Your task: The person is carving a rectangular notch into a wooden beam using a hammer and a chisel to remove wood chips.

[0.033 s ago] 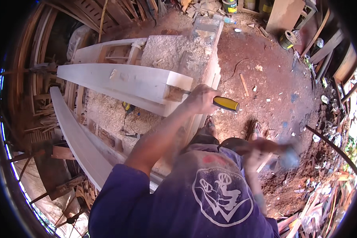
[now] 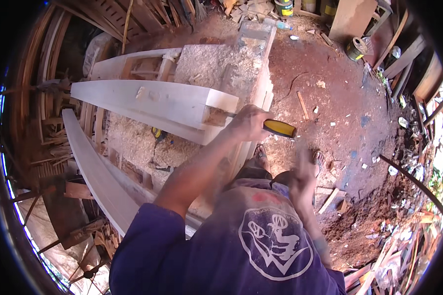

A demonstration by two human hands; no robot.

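Note:
My left hand (image 2: 251, 124) is closed around a chisel (image 2: 280, 129) with a yellow and black handle. Its metal blade points left into a notch at the end of a thick pale wooden beam (image 2: 152, 101); the tip is hidden there. Low on the right, close to my body, my right hand (image 2: 304, 178) is closed and blurred by motion. It grips a hammer, whose handle and head are smeared almost out of sight now but show in the earlier frame. The chisel handle's end lies above and left of this hand.
The beam lies across a workbench (image 2: 256, 54) strewn with wood shavings (image 2: 202, 61). A long curved board (image 2: 96, 169) lies nearer me at left. A yellow and black tape measure (image 2: 157, 132) sits among shavings. Offcuts and an open tin (image 2: 358, 48) are on the earth floor (image 2: 330, 98).
My right hand has swung up and left with the hammer, from low right toward the chisel handle. The left hand, chisel and beam have hardly moved.

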